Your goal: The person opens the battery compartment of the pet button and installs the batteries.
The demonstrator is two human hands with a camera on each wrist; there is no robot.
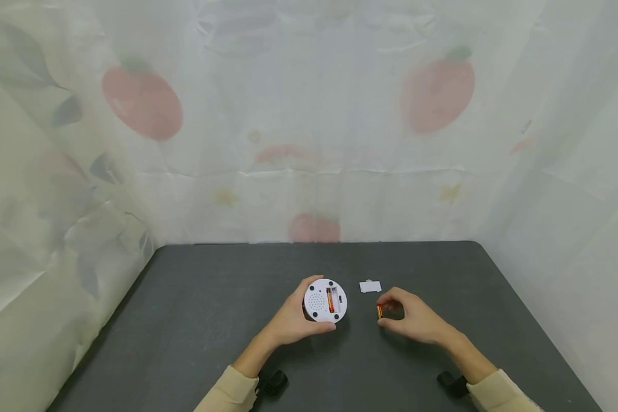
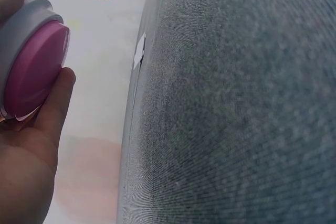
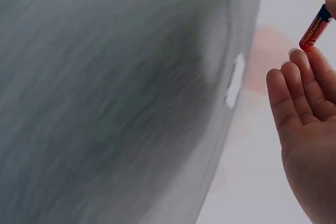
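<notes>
A round white device (image 1: 325, 300) with speaker holes and an open battery slot sits in my left hand (image 1: 294, 317), which grips it by the rim just above the dark table (image 1: 211, 320). One red battery lies in the slot. In the left wrist view the device (image 2: 32, 61) shows a pink face turned toward the palm. My right hand (image 1: 409, 316) pinches a second red battery (image 1: 379, 311) between thumb and fingertips, a little to the right of the device. The right wrist view shows that battery (image 3: 315, 28) upright at the fingertips. A small white cover (image 1: 370, 286) lies on the table behind it.
Pale fabric printed with fruit and leaves (image 1: 309, 126) hangs close around the table on the back, left and right sides. Black wrist straps (image 1: 273, 382) sit at both cuffs near the table's front edge.
</notes>
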